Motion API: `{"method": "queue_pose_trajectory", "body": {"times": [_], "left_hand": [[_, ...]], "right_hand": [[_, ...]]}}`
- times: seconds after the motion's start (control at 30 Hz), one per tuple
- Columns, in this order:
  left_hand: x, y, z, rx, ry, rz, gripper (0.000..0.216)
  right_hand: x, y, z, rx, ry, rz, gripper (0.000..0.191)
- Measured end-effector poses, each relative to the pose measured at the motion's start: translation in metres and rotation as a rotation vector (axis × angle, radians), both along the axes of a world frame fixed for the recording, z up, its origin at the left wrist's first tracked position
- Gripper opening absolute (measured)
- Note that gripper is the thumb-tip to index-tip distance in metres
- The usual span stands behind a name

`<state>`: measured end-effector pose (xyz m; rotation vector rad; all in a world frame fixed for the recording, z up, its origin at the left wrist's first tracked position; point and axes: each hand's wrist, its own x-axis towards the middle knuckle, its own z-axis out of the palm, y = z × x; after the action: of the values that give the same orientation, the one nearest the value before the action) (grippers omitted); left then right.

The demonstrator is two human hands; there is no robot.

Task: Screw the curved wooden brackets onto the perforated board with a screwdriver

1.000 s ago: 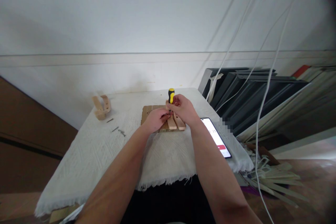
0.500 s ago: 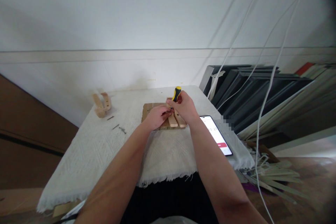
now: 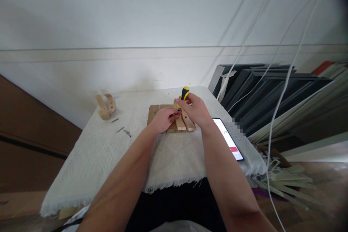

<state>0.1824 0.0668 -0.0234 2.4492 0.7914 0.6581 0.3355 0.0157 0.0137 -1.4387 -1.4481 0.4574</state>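
A yellow and black screwdriver (image 3: 185,92) stands tilted over wooden slats (image 3: 185,123) that lie on a brown wooden board (image 3: 153,112). My right hand (image 3: 196,110) is closed round the screwdriver's handle. My left hand (image 3: 163,119) rests on the board beside the slats, its fingers pinched at the screwdriver's tip; what they pinch is too small to make out.
A white cloth (image 3: 114,156) covers the small table. A curved wooden piece (image 3: 105,107) and loose screws (image 3: 123,131) lie at the left. A lit phone (image 3: 230,139) lies at the right edge. White cables (image 3: 274,90) hang over dark panels (image 3: 272,94) on the right.
The screwdriver's handle has leaned from upright to the right, and my right hand has turned with it. My left hand has stayed pinched at the tip.
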Motion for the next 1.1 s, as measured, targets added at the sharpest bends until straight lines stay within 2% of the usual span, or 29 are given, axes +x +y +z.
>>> {"method": "queue_pose_trajectory", "body": {"times": [0.1,0.13,0.23,0.3,0.47,0.5,0.67,0.87,0.93,1.03,1.1], "left_hand": [[0.0002,-0.0003,0.0001,0.011,0.008,-0.005,0.021],[0.0003,-0.0007,0.0005,0.011,0.012,-0.006,0.022],[0.0006,-0.0014,0.0019,0.004,0.016,-0.014,0.022],[0.0008,-0.0011,0.0024,-0.003,0.015,-0.008,0.021],[0.0007,-0.0007,0.0023,-0.011,0.020,0.010,0.021],[0.0007,-0.0010,0.0024,-0.011,0.020,0.004,0.022],[0.0007,-0.0020,0.0025,-0.019,-0.011,-0.014,0.022],[0.0002,-0.0011,0.0010,-0.014,0.004,-0.008,0.022],[0.0004,-0.0017,0.0011,-0.012,-0.001,-0.013,0.022],[0.0005,-0.0022,0.0015,-0.010,-0.010,-0.017,0.021],[0.0004,-0.0021,0.0019,-0.008,0.001,-0.007,0.022]], "right_hand": [[0.0007,-0.0023,0.0009,-0.002,0.009,0.153,0.024],[0.0005,-0.0023,0.0005,0.000,-0.001,0.133,0.023],[-0.0020,-0.0004,-0.0009,0.031,-0.039,-0.057,0.029],[-0.0031,0.0006,-0.0010,0.034,-0.051,-0.096,0.029],[0.0008,-0.0003,-0.0005,0.019,0.013,0.151,0.020],[0.0013,-0.0004,-0.0009,0.018,0.019,0.164,0.019],[-0.0030,0.0013,-0.0034,0.034,-0.017,-0.084,0.031],[-0.0001,0.0020,-0.0043,-0.009,0.003,0.154,0.022],[0.0007,0.0019,-0.0046,-0.014,-0.041,0.091,0.021],[-0.0011,0.0027,-0.0052,-0.006,-0.083,-0.105,0.030],[-0.0017,0.0037,-0.0057,0.008,-0.074,-0.123,0.031]]}}
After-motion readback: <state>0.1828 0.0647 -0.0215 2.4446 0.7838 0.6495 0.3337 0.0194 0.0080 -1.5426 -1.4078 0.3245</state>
